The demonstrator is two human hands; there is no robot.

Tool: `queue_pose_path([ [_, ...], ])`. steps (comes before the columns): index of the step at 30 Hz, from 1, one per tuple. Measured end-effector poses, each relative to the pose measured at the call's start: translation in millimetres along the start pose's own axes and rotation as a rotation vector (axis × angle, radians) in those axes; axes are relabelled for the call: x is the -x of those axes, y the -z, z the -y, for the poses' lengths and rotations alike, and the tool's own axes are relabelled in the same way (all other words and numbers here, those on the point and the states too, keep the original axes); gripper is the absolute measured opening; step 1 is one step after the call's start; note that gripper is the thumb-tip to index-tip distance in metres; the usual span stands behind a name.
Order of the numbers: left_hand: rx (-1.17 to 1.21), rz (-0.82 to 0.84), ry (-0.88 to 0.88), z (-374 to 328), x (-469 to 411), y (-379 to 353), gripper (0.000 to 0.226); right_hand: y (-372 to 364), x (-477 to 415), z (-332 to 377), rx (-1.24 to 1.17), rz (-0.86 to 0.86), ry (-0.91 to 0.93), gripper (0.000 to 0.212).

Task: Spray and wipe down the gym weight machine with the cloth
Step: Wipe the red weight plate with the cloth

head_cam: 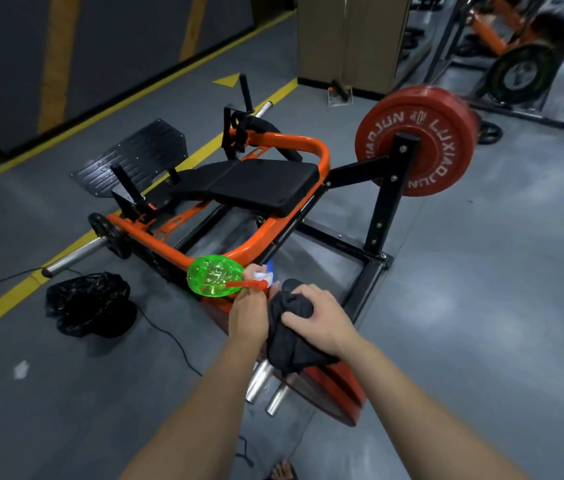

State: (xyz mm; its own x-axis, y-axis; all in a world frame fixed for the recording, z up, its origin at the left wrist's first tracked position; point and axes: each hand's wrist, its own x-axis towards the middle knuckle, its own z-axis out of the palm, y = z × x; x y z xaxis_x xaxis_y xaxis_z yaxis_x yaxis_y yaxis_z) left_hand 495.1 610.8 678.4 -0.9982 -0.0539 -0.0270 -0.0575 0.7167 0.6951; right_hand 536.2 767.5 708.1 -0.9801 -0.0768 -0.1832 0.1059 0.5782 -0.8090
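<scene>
The weight machine (323, 157) has an orange tube frame, a black padded seat (259, 183) and black steel legs, and lies low on the grey floor ahead of me. My left hand (247, 315) grips a green spray bottle (213, 277) by its red and white trigger head, the bottle lying sideways over the near orange bar. Beside it, my right hand (318, 318) holds a bunched dark cloth (287, 332) that hangs down over a red plate below.
A red weight plate (419, 140) sits on the machine's right arm and another red plate (334, 388) with chrome pegs lies near my feet. A black bag (90, 304) and a thin cable lie at left. Yellow floor lines run diagonally. Mirror and racks stand at back right.
</scene>
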Motion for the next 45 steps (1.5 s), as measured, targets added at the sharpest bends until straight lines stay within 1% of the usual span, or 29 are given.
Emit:
queue_pose_path([
  [2,-0.056,-0.067,-0.054,0.1,0.4,-2.8,0.036,-2.8,4.2,-3.6,0.033,-0.044,0.043,0.051],
  [4,-0.077,-0.095,-0.064,2.5,2.1,-4.5,0.037,-5.3,5.5,-6.0,0.044,-0.071,0.061,0.048],
  [7,-0.052,-0.085,-0.034,1.8,3.1,0.0,0.036,-7.3,6.4,-4.7,0.067,-0.075,0.075,0.053],
  [10,0.009,-0.085,-0.008,-2.8,6.1,0.1,0.029,-6.4,7.7,-4.2,0.058,-0.068,0.085,0.054],
  [13,0.003,-0.094,0.026,-6.1,5.2,-1.6,0.026,-3.2,11.8,-4.7,0.035,-0.06,0.094,0.049],
  [17,-0.148,-0.164,0.003,-3.3,1.6,-8.2,0.038,-7.0,37.2,-30.1,0.029,-0.23,0.181,0.032],
  [20,-0.161,-0.201,-0.018,-3.8,1.7,-11.3,0.038,-11.6,54.2,-58.4,0.026,-0.331,0.139,0.029],
  [23,-0.201,-0.206,0.0,-2.2,0.4,-11.6,0.039,-14.6,50.6,-54.4,0.112,-0.372,0.067,0.032],
  [27,-0.183,-0.197,0.027,-0.1,-3.5,-11.5,0.038,-28.6,28.1,-17.1,0.288,-0.423,-0.016,0.045],
  [29,-0.136,-0.178,0.061,1.4,-7.5,-10.3,0.037,-34.8,14.7,-1.9,0.399,-0.424,-0.015,0.047],
  [31,-0.108,-0.162,0.077,3.3,-11.2,-8.2,0.036,-37.9,7.1,5.4,0.436,-0.438,0.021,0.044],
  [34,-0.124,-0.161,0.079,5.2,-14.8,-5.1,0.032,-36.3,16.8,-6.2,0.361,-0.462,0.174,0.039],
  [36,-0.117,-0.189,0.052,6.2,-14.9,-4.1,0.031,-34.0,34.6,-28.3,0.313,-0.46,0.309,0.036],
  [38,-0.105,-0.201,0.025,6.3,-13.9,-3.6,0.031,-29.6,52.3,-57.9,0.243,-0.47,0.374,0.035],
  [40,-0.101,-0.203,0.017,6.3,-12.6,-4.2,0.029,-24.6,64.2,-83.6,0.172,-0.491,0.355,0.033],
  [42,-0.098,-0.217,0.005,5.7,-11.1,-5.0,0.031,-20.5,67.4,-94.4,0.159,-0.508,0.317,0.031],
  [45,-0.09,-0.234,-0.015,4.8,-9.4,-7.2,0.031,-19.7,55.0,-73.0,0.215,-0.542,0.282,0.029],
])
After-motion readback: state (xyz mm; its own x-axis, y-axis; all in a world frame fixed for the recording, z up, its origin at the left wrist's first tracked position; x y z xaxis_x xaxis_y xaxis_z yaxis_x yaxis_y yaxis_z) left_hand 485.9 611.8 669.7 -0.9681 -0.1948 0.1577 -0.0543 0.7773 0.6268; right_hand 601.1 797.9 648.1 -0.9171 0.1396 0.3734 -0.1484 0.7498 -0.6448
